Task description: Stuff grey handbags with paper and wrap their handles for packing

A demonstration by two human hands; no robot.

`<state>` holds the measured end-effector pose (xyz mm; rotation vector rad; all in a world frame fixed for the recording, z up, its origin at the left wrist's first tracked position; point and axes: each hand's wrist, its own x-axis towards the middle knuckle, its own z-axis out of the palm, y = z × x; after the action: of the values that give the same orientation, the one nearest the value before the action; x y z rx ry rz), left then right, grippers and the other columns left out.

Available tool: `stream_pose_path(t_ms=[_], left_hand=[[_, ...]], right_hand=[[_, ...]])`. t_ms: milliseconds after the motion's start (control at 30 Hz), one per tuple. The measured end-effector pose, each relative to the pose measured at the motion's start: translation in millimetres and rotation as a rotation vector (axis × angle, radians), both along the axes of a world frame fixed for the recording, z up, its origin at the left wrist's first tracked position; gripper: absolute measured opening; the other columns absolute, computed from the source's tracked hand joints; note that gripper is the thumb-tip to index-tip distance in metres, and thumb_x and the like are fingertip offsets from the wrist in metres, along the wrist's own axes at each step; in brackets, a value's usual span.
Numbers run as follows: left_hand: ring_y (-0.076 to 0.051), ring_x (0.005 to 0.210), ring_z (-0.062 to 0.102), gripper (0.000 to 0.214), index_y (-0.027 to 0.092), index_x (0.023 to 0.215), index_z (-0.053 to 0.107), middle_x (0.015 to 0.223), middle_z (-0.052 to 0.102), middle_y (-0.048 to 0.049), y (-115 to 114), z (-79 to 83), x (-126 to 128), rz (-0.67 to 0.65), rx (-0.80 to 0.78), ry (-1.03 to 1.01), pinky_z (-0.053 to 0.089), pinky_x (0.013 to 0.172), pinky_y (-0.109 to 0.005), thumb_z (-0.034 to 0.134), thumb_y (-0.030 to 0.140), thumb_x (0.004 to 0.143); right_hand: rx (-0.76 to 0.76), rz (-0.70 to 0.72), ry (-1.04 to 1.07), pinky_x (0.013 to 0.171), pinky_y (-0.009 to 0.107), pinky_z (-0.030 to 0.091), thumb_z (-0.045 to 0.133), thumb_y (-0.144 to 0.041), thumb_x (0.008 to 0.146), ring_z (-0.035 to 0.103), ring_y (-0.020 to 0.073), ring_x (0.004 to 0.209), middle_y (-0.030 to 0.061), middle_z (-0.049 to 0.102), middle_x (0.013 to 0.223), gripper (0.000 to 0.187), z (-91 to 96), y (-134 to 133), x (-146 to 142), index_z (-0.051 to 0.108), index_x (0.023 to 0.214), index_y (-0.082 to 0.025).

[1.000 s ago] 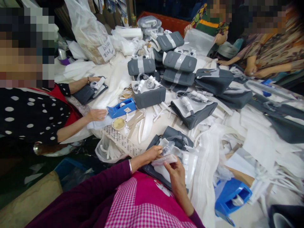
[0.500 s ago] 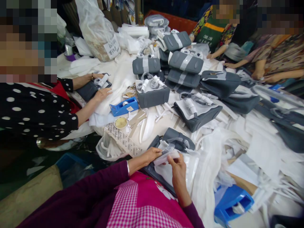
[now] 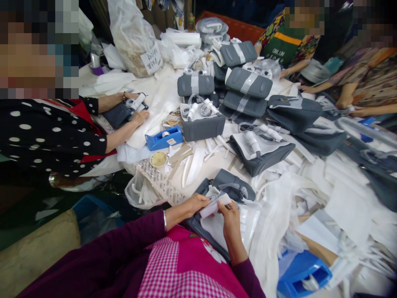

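My left hand [image 3: 195, 203] and my right hand [image 3: 228, 212] both pinch a small white strip of wrapping [image 3: 213, 206], held between them just above a grey handbag [image 3: 228, 187] that lies at the table's near edge. The left hand grips the strip's left end, the right hand its right end. Under the strip lies white padding sheet [image 3: 217, 225] across the bag. My sleeves are dark purple, with a bangle on the left wrist.
Several grey bags wrapped in white strips [image 3: 248, 82] cover the table. A blue tape dispenser [image 3: 163, 138] and a tape roll [image 3: 159, 159] sit left of centre; another blue dispenser [image 3: 302, 275] is near right. A person in a dotted top [image 3: 52, 136] works at the left; others sit far right.
My hands have drawn closer together on the white strip and it now looks folded smaller. The person at the left moved a hand from the tape dispenser up to their dark bag.
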<state>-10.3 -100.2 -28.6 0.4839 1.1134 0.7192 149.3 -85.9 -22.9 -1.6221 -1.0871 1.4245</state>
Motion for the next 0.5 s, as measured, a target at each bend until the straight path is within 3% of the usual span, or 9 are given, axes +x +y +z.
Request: stream_pose_path(t_ms=[200, 333, 500], left_hand=[[-0.018, 0.058, 0.062, 0.062, 0.009, 0.080, 0.063, 0.071, 0.067, -0.0081, 1, 11.7, -1, -0.020, -0.007, -0.058, 0.050, 0.059, -0.032, 0.064, 0.068, 0.061], [-0.021, 0.067, 0.067, 0.058, 0.011, 0.092, 0.059, 0.082, 0.068, -0.0087, 1, 23.2, 0, -0.065, 0.019, -0.022, 0.052, 0.060, -0.032, 0.068, 0.062, 0.064], [-0.018, 0.053, 0.065, 0.051, 0.014, 0.089, 0.054, 0.071, 0.066, -0.0032, -4, 15.8, 7, -0.039, 0.036, 0.042, 0.044, 0.046, -0.024, 0.067, 0.057, 0.067]], right_hand=[[-0.022, -0.006, 0.025, 0.058, 0.030, 0.042, 0.069, -0.045, 0.065, 0.053, 0.0171, 0.061, 0.0020, 0.064, 0.069, 0.036, -2.8, 6, -5, 0.066, 0.085, -0.015], [-0.065, 0.005, 0.100, 0.059, 0.029, 0.043, 0.068, -0.044, 0.067, 0.053, 0.0169, 0.062, 0.0004, 0.062, 0.069, 0.032, -1.6, 8, -7, 0.064, 0.083, -0.016], [-0.097, 0.052, 0.069, 0.061, 0.031, 0.047, 0.066, -0.047, 0.069, 0.056, 0.0186, 0.066, 0.0017, 0.060, 0.075, 0.035, -8.2, 13, -9, 0.059, 0.087, -0.018]])
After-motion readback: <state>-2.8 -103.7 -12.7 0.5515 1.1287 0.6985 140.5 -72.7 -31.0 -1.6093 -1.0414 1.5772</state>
